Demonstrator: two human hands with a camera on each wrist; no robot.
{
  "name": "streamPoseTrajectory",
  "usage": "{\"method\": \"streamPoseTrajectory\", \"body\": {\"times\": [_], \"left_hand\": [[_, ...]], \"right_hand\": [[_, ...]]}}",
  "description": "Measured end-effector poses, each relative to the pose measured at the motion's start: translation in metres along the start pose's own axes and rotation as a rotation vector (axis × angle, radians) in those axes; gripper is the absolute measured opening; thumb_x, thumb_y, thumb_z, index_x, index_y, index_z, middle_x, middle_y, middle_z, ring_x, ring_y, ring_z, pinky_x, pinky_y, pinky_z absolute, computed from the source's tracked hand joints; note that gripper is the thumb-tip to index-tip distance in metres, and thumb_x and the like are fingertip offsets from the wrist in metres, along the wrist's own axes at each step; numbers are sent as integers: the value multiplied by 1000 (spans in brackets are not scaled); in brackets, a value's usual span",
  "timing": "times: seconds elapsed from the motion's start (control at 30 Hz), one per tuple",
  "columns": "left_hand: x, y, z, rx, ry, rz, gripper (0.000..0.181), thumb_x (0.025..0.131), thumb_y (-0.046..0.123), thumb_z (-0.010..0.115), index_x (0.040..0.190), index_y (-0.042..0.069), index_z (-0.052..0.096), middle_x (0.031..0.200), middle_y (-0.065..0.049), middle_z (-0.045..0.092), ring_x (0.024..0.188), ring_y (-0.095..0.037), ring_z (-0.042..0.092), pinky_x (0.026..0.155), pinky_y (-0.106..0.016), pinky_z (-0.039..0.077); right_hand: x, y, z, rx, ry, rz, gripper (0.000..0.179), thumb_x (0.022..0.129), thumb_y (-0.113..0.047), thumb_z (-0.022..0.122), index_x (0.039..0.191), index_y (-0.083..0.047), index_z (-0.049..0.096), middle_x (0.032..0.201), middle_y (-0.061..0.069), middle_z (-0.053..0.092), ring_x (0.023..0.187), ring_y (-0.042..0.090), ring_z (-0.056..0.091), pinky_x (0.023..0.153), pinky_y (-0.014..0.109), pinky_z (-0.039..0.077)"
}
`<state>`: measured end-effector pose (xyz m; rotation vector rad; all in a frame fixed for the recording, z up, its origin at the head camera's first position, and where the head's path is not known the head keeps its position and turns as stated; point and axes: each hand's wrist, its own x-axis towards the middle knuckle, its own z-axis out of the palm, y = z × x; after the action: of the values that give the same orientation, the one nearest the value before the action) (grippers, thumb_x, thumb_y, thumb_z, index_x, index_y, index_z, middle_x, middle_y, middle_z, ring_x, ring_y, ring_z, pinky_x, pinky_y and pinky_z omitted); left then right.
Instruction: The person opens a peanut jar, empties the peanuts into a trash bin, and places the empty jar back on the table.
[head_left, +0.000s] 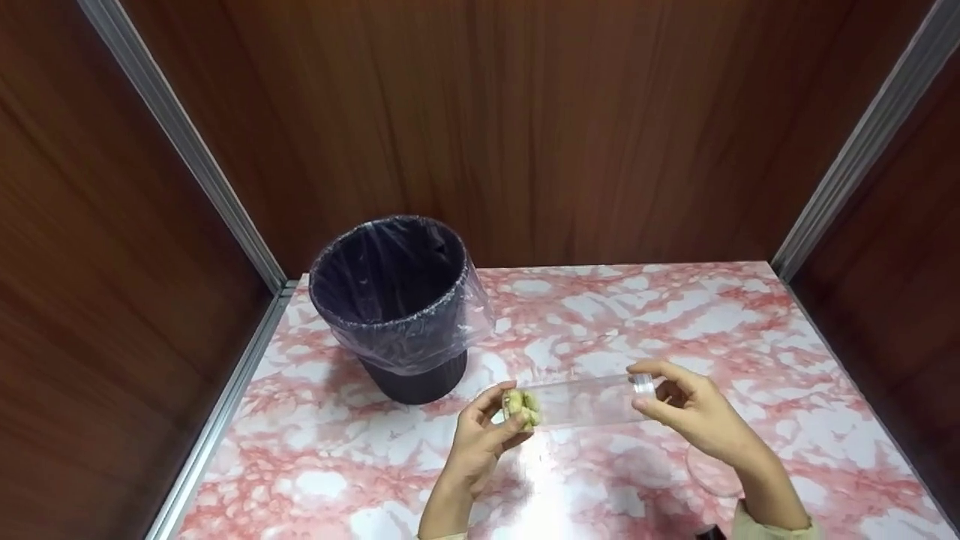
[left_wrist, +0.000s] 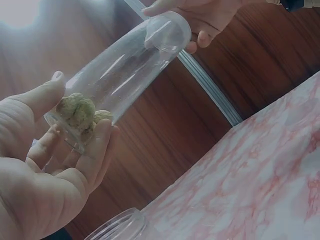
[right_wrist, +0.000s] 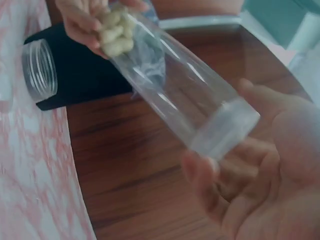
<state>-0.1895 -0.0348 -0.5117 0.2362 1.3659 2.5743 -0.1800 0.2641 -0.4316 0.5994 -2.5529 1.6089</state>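
Note:
A long clear plastic jar (head_left: 585, 403) is held up lengthwise between both hands over the table. Pale yellow-green lumpy pieces (head_left: 521, 405) lie gathered at its left end. My left hand (head_left: 484, 431) grips that end, thumb on one side and fingers on the other. At the opposite end, my right hand (head_left: 694, 409) pinches the clear lid (head_left: 643, 385) between thumb and fingers. The right wrist view shows the lid (right_wrist: 227, 127) seated on the jar. In the left wrist view the jar (left_wrist: 125, 65) slants up from the left hand (left_wrist: 55, 165) to the right.
A black bin (head_left: 420, 382) with a clear bag liner stands at the back left. Another clear jar with a threaded neck (right_wrist: 40, 70) is on the table. A faint clear round thing (head_left: 716, 472) lies near the right forearm. Wood-look panels (head_left: 525, 135) enclose the marbled table (head_left: 315, 484).

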Motion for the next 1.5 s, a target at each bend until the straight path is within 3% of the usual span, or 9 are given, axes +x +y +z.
{"method": "streamPoseTrajectory", "body": {"times": [0.13,0.4,0.5,0.6,0.73,0.83,0.97,1.23,1.5], "left_hand": [[1,1,-2,0,-12,1,59,83,1,75,134,-7,46,123,-17,50,90,-22,63,83,-38,57],[-4,-2,-11,-59,-12,-31,55,84,0,73,133,-6,49,121,-16,51,89,-21,64,79,-34,58],[-6,-2,-15,-81,-12,-19,58,84,-2,73,134,-8,46,122,-16,51,90,-21,63,78,-33,58],[-7,-1,-18,-98,-12,-13,58,83,-2,73,134,-8,46,122,-16,51,91,-21,63,79,-33,58],[-8,1,-21,-111,-16,-9,56,84,-3,72,133,-7,47,123,-16,50,93,-22,63,81,-34,57],[-7,1,-22,-111,-17,-10,56,84,-4,72,134,-7,46,124,-16,50,93,-23,63,81,-34,57],[-9,0,-24,-84,-13,-28,57,83,-4,73,134,-8,46,121,-16,50,92,-23,63,81,-35,57],[-12,-2,-29,-29,-14,-51,56,82,-3,74,132,-7,49,120,-17,50,87,-21,64,80,-36,58],[-25,-7,-40,-45,43,-68,48,84,-3,72,128,0,55,120,-16,51,90,-20,63,80,-34,57]], "right_hand": [[0,8,-2,25,-26,-148,47,84,2,72,129,-8,59,88,5,62,67,18,53,54,28,46],[-3,20,7,-11,10,-347,65,66,16,80,126,2,60,126,16,61,93,14,56,71,24,48],[-4,17,11,10,30,-324,78,63,15,82,134,3,53,133,18,56,102,18,57,78,25,49],[-5,11,14,4,73,-184,70,78,7,76,141,-5,48,136,13,53,109,19,58,80,27,54],[-4,6,15,-92,80,15,37,100,-12,54,137,-15,51,118,7,62,83,15,65,63,31,58],[-2,7,15,-139,20,56,30,103,-21,49,132,-15,55,99,5,65,65,16,63,53,33,56],[-1,8,14,-88,-46,-7,31,95,-20,64,125,-14,60,96,5,64,69,17,63,55,32,56],[-8,5,15,-23,-74,-243,63,68,12,82,124,-4,58,118,12,60,101,21,56,77,32,54],[-24,30,22,41,12,-235,63,67,15,80,121,-2,51,126,16,54,108,20,52,80,25,49]]}}
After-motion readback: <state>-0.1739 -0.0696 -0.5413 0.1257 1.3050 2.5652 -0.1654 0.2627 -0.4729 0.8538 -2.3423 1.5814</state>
